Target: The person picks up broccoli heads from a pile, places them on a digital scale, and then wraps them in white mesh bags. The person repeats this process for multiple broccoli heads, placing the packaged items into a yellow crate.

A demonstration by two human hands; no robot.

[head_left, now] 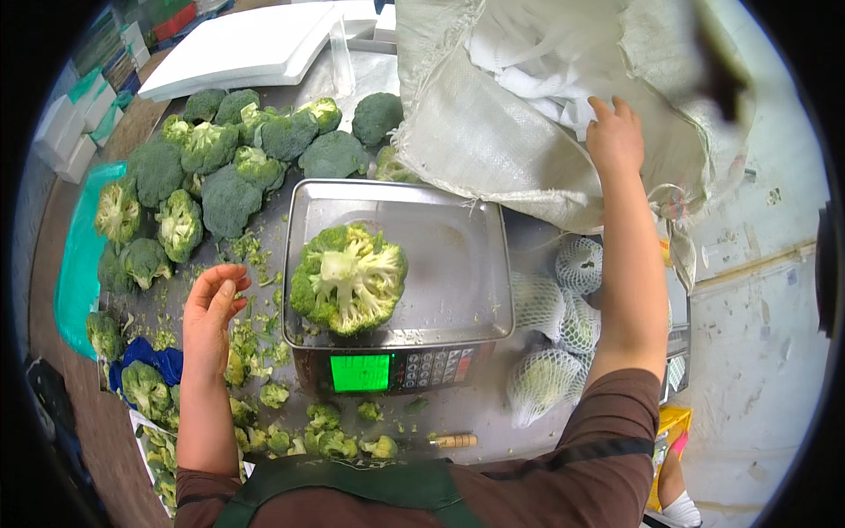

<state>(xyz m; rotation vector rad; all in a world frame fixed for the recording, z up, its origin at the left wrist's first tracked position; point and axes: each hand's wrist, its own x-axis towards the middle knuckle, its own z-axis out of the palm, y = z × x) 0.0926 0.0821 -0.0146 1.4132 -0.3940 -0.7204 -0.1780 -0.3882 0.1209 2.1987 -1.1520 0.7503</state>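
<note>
- Right hand (614, 132) reaches into the mouth of a coarse woven sack (497, 145), fingers bent at soft white netting (532, 84); whether they grip it, I cannot tell.
- Left hand (216, 295), loosely curled and empty, hovers beside the scale (480, 264).
- One broccoli (348, 282) lies stem-up on its shiny metal tray.
- Bumpy broccoli heads (233, 198) crowd the tabletop (488, 424); mesh-wrapped bundles (541, 383) sit right.

Brown short-sleeved top (621, 407) | black sleeve stripe (612, 451) | dark green apron (370, 480)
</note>
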